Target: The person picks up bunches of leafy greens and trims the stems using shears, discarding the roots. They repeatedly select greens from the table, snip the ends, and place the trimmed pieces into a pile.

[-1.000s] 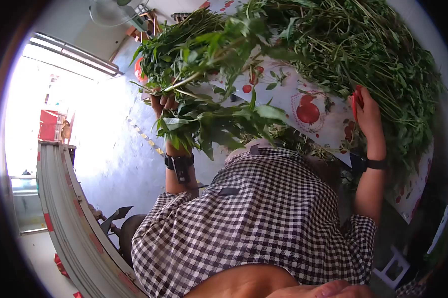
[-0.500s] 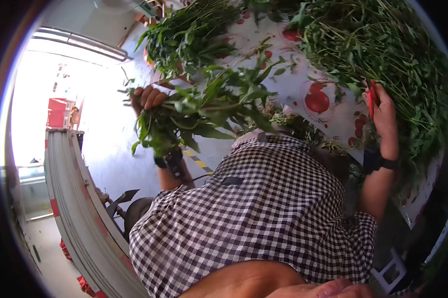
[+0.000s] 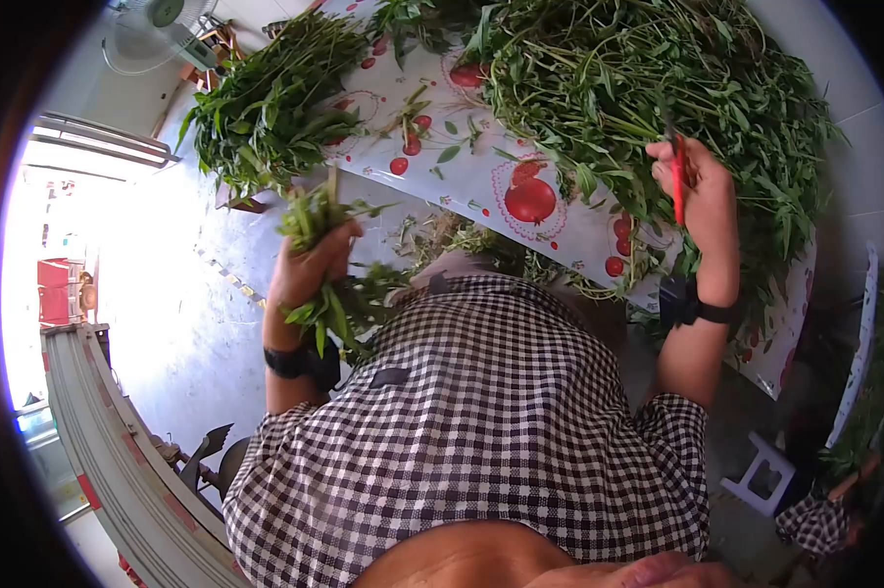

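Observation:
My left hand is closed around a bunch of leafy green stems, held in the air left of the table. Cut stem ends and some leaves stick up above the fist, and more leaves hang below it toward my shirt. Red-handled scissors are in my right hand, their dark blades pointing up and away from me. That hand is over the near edge of a large heap of leafy stems on the table's right side.
The table wears a white cloth with red fruit prints. A second pile of greens lies at its left end, with loose leaves between the piles. Trimmings lie below the near edge. A fan stands back left; a pale plastic stool is lower right.
My left hand has turned, swinging the bunch from lying sideways to upright, stem ends up. My right hand still holds the scissors by the heap. The whole view has shifted.

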Available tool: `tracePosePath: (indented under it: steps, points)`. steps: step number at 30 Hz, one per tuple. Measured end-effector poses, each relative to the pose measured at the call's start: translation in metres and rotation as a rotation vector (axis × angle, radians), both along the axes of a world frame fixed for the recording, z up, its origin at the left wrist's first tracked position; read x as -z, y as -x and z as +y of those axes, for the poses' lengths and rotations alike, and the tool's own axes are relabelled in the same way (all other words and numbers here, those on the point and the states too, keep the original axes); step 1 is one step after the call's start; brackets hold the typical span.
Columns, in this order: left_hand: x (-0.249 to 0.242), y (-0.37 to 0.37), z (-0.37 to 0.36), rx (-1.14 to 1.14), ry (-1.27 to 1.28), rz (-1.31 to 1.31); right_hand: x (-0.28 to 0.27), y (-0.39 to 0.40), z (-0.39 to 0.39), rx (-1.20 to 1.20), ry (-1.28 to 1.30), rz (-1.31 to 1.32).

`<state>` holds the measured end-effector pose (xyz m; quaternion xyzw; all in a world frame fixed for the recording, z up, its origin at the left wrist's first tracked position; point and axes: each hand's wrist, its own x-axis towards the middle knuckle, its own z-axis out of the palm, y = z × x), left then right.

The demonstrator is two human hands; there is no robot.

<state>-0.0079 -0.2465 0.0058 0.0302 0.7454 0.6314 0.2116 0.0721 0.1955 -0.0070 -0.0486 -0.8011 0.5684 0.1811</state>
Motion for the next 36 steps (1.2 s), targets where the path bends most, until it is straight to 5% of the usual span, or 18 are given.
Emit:
tracePosePath:
  steps: [3,5,8,11,15,21,25,28,32,36]
  points:
    - [0.007,0.006,0.033,0.207,0.019,-0.077,-0.004,0.019,0.001,0.137,-0.393,-0.014]
    - [0.012,0.012,0.053,0.335,-0.050,-0.078,-0.002,0.032,-0.008,0.163,-0.418,-0.014]
    - [0.021,0.018,0.071,0.368,-0.238,-0.192,0.002,0.051,-0.013,0.087,-0.480,-0.113]
    - [0.035,0.024,0.077,0.372,-0.337,-0.228,0.013,0.062,-0.015,0.174,-0.932,0.008]
    - [0.042,0.026,0.071,0.327,-0.502,-0.389,0.012,0.066,-0.012,0.198,-0.963,-0.048]
    - [0.047,0.030,0.060,0.290,-0.543,-0.411,-0.027,0.049,-0.023,0.305,-0.825,0.014]
    - [0.048,0.031,0.061,0.297,-0.576,-0.399,-0.060,0.033,-0.018,0.316,-0.488,0.161]
    - [0.044,0.027,0.066,0.270,-0.609,-0.403,-0.072,0.023,-0.020,0.099,-0.245,-0.046]
    - [0.042,0.026,0.086,0.175,-0.533,-0.149,-0.047,0.022,-0.055,0.065,-0.214,-0.065]
    - [0.040,0.027,0.106,0.159,-0.772,-0.162,-0.047,0.018,-0.094,0.066,-0.191,-0.017]
